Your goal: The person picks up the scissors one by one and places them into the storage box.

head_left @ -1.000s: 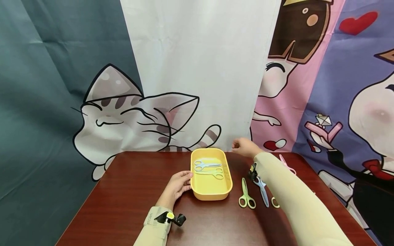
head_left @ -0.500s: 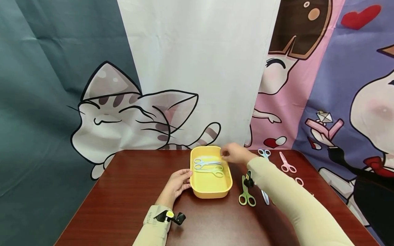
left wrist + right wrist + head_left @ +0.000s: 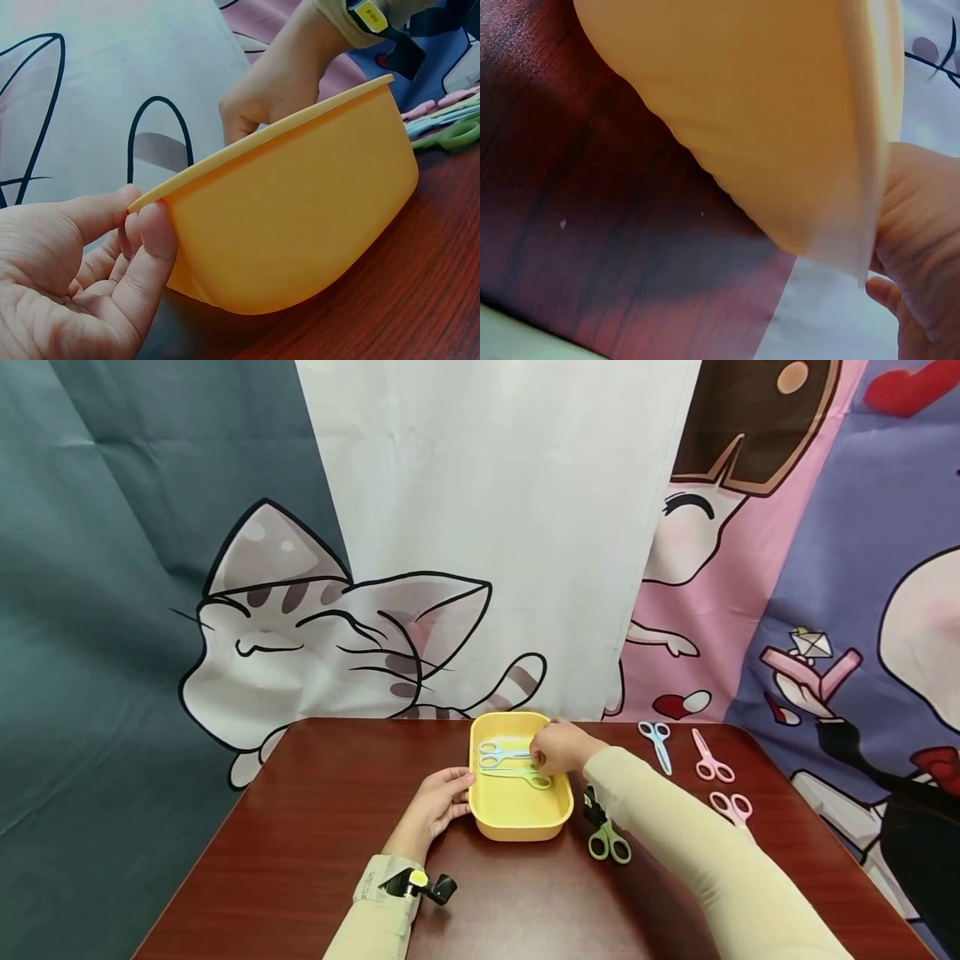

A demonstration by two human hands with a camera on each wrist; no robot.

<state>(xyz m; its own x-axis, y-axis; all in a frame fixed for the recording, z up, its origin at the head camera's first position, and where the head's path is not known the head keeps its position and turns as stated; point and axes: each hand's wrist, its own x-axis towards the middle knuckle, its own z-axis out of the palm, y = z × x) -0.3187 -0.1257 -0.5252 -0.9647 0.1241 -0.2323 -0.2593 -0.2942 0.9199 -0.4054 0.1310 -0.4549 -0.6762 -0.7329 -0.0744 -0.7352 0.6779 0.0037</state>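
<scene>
A yellow plastic tray (image 3: 520, 833) stands on the table in the head view. Its left rim is pinched between the thumb and fingers of my left hand (image 3: 435, 803), also seen close up in the left wrist view (image 3: 82, 270). Inside lie light-blue scissors (image 3: 491, 755) and, nearer me, green scissors (image 3: 536, 781). My right hand (image 3: 558, 748) reaches over the right rim into the tray, bent down at the blue blades and close to the green scissors. The tray wall hides its fingertips in both wrist views, so whether it grips anything does not show.
Blue scissors (image 3: 657, 748), pink scissors (image 3: 711, 758) and a second pink pair (image 3: 731, 807) lie on the right of the table (image 3: 300, 827). Green scissors (image 3: 610, 842) lie just right of the tray, partly under my right arm. A printed curtain (image 3: 480, 527) hangs behind.
My right hand has moved left and down from beyond the tray's right side into the tray. Blue scissors at the back right have come out from behind the arm. My left hand stays on the rim.
</scene>
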